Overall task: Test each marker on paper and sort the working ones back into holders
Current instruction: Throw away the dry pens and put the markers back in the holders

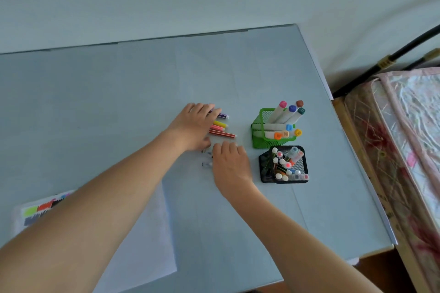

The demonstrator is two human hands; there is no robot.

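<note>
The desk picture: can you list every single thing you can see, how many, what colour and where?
Green holder: one, green mesh, right of the loose markers, holding thick white markers with coloured caps.
Black holder: one, black mesh, just in front of the green one, full of thin markers.
Loose markers: at least four showing, purple, yellow, pink and red, lying flat on the desk, partly under the left hand.
Paper: one white sheet, near the front edge, partly under the left arm.
Marker pack: one, colourful print, front left; blurred.
Desk: one, pale blue-grey.
Bed: one, pink patterned cover, to the right.
Hands: left hand on the loose markers; right hand resting beside it, fingers hidden.
</note>
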